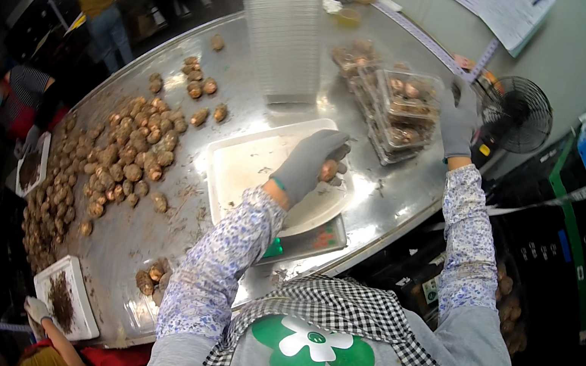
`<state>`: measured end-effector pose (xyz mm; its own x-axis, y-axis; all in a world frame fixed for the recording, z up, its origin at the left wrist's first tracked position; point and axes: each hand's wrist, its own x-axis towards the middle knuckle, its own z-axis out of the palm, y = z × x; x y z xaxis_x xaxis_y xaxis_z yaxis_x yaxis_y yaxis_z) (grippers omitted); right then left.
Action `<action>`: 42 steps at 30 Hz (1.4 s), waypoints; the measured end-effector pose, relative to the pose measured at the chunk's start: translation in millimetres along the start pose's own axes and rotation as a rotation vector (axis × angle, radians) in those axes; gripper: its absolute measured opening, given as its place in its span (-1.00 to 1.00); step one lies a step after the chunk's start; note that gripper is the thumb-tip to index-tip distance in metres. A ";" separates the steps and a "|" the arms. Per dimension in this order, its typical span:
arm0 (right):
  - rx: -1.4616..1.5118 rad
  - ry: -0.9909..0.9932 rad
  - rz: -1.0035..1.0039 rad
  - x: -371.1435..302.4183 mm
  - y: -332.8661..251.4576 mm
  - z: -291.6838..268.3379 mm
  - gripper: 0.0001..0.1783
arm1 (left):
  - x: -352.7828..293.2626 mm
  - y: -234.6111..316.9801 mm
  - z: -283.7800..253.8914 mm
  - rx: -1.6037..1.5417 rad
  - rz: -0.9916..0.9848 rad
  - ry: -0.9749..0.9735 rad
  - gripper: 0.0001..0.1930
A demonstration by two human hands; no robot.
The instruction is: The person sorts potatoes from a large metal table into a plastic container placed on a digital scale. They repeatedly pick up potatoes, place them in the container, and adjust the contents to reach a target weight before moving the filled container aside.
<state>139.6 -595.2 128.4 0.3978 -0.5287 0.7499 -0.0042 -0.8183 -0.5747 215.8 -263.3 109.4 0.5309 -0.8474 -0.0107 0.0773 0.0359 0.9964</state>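
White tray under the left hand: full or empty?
Empty where visible: the white tray shows only dirt specks. The left hand, over it, holds at least one tuber; what that hand hides, I cannot tell.

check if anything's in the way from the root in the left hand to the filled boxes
Besides the left hand holding the root, only the right rim of the white tray lies between root and filled boxes; nothing else visible does.
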 end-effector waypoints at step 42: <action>0.088 -0.203 -0.882 139.1 -214.5 199.4 -0.80 | -258.5 -26.4 -50.8 0.113 0.189 0.983 -0.39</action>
<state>378.8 -448.3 290.6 0.3774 0.3385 0.8620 0.4458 -0.8823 0.1513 119.3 -18.3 81.6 0.9908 -0.0185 0.1342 -0.1335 0.0309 0.9906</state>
